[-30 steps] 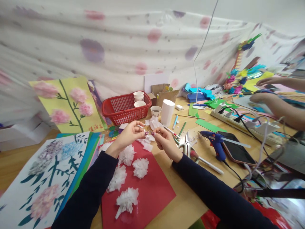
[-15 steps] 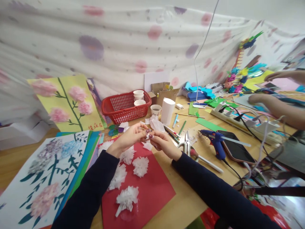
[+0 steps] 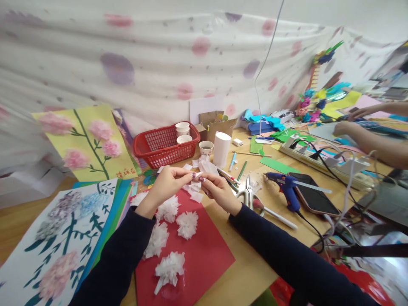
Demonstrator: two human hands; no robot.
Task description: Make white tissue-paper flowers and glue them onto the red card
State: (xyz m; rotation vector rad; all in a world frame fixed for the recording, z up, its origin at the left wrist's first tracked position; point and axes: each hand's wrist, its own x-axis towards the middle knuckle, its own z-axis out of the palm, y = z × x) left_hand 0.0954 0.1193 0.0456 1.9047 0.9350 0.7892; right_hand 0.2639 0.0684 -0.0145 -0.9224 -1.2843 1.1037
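Note:
My left hand [image 3: 172,183] and my right hand [image 3: 220,190] meet above the far edge of a red sheet [image 3: 204,250]. Between their pinched fingertips is a small piece of white tissue paper [image 3: 198,174], gripped from both sides. Several crumpled white paper flowers [image 3: 187,225] lie on the red sheet below, one with a twisted tail near the front. Loose white tissue pieces [image 3: 205,165] lie just beyond my fingers. A pair of scissors [image 3: 249,191] rests right of my right hand.
Behind stand a red basket [image 3: 165,154] with paper cups, another cup [image 3: 206,147] and a white roll [image 3: 222,148]. At right are a blue glue gun [image 3: 287,189], a phone [image 3: 314,195] and a power strip [image 3: 321,163]. Flower pictures [image 3: 92,144] are left. Another person's hands [image 3: 357,131] work far right.
My fingertips have drawn slightly apart, and the white tissue piece shows more between them. The view has shifted a little. The other person's hands have moved slightly.

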